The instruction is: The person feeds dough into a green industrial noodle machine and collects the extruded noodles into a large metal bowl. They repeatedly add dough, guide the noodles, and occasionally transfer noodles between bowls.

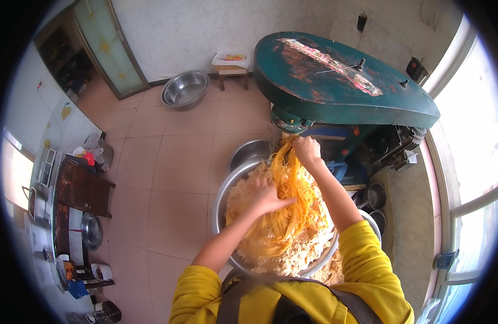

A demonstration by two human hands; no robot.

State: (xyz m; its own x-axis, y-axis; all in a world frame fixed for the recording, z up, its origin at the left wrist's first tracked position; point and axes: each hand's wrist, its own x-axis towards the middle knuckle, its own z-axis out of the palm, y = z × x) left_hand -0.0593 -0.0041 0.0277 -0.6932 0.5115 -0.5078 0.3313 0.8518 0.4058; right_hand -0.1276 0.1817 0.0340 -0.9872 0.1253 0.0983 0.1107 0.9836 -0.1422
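Observation:
A large metal basin (pixel 219 202) before me is heaped with pale crumbly dough (pixel 305 255). Long yellow noodle strands (pixel 295 194) hang from beneath the head of a green machine (pixel 334 77) and spread over the dough. My right hand (pixel 307 149) is closed around the top of the strands, just under the machine's outlet (pixel 291 123). Lower and to the left, my left hand (pixel 267 196) is over the dough with thumb and fingers spread, the thumb reaching across the strands. Its fingers are blurred. Whether the palm touches the dough cannot be told.
Another metal basin (pixel 249 154) stands partly under the large one. Farther off are an empty basin (pixel 185 90) and a small wooden stool (pixel 232 69). Pans (pixel 376 196) lie at right below the window, and a dark wooden cabinet (pixel 83 186) stands at left on the tiled floor.

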